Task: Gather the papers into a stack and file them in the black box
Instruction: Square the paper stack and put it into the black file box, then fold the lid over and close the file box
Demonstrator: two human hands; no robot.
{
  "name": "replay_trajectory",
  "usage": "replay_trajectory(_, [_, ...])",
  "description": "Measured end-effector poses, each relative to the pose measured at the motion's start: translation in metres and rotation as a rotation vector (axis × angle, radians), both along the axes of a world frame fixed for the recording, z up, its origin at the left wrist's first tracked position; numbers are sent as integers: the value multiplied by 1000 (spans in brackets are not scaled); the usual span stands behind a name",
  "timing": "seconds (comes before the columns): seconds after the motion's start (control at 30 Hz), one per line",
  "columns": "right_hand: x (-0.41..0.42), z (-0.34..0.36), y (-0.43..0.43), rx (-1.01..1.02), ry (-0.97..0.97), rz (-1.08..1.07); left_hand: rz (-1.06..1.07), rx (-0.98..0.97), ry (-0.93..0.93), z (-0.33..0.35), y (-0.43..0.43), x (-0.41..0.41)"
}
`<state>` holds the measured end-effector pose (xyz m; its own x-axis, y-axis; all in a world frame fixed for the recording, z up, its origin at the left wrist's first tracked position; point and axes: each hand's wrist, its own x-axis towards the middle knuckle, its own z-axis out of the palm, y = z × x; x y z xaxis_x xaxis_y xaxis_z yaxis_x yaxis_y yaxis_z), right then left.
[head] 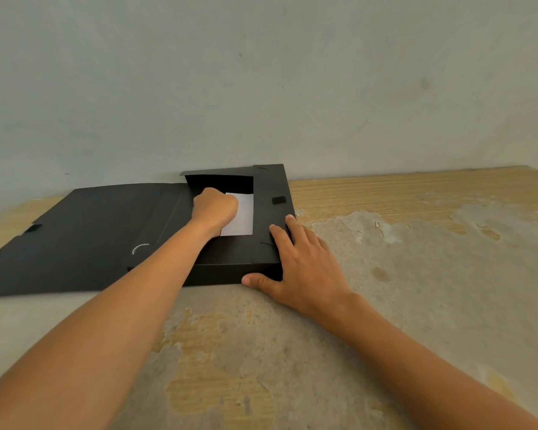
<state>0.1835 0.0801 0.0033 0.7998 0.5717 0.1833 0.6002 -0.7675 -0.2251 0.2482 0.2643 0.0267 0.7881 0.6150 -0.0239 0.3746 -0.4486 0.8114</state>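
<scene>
A worn wooden table carries the open black box, lid flat leftward. White papers lie inside. Right hand rests open, bracing the box's corner; left hand, clenched, presses the papers.

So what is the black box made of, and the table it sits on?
The black box looks like thin matte plastic or stiff card: it folds along creased flaps and barely shines. The table seems to be board with a wood-grain skin; the skin has peeled off in patches, baring dull grey underneath.
</scene>
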Motion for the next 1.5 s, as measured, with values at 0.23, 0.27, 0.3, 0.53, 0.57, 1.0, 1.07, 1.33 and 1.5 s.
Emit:
replay_trajectory(0.23, [-1, 2, -1, -15, 18, 1, -41, -86, 37, 7, 1, -2])
replay_trajectory(0.27, [-1, 2, -1, -17, 19, 0, -54, -76, 50, 7, 2, -2])
replay_trajectory(0.3, [-1, 1, 0, -21, 18, 0, -66, -73, 63, 7, 3, -3])
replay_trajectory(0.53, [0, 0, 0, -48, -6, -19, -205, -67, 33, 19, 15, -22])
replay_trajectory(0.57, [-1, 0, 1, -53, -12, -26, -213, -18, -26, 21, 18, -28])
replay_trajectory(1.0, [-26, 0, 11, -133, -64, -142, 88, 235, 38, -6, 116, -174])
replay_trajectory(1.07, [-30, -4, 14, -106, -67, -176, 158, 310, 108, -14, 135, -196])
replay_trajectory(1.33, [-38, -9, 15, 20, -126, -218, 393, 418, 332, -27, 195, -249])
replay_trajectory(1.5, [-40, -11, 15, 67, -151, -218, 409, 382, 260, -30, 204, -253])
